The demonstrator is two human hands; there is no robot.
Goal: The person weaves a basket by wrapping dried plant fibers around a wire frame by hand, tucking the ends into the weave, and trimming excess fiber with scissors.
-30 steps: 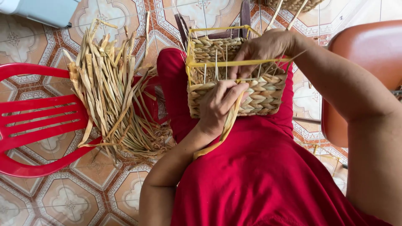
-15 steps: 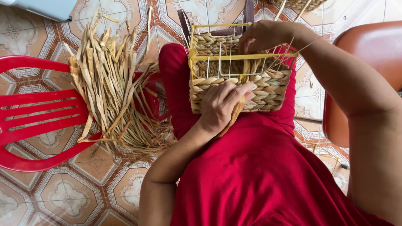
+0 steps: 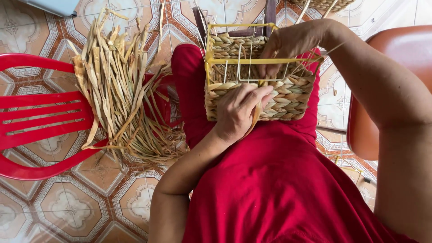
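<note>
One half-woven straw basket (image 3: 279, 94) on a yellow wire frame (image 3: 265, 60) rests on the lap of a person in red clothing (image 3: 279, 189), and everything else sits around it. Against the basket's near wall the left hand (image 3: 238, 110) presses flat, fingers closed on a pale straw strand (image 3: 255, 120), while the right hand (image 3: 290, 45) reaches over the far rim, fingertips pinched on the frame's upright wires. Left of the basket a bundle of dried straw (image 3: 119, 94) lies across a red plastic chair (image 3: 40, 117) on the patterned tile floor (image 3: 72, 207), and right of it stands an orange-brown chair (image 3: 396, 49)

The basket (image 3: 261, 76) rests on the lap; the straw bundle (image 3: 121, 94) lies left, seemingly on a chair (image 3: 36, 112).
</note>
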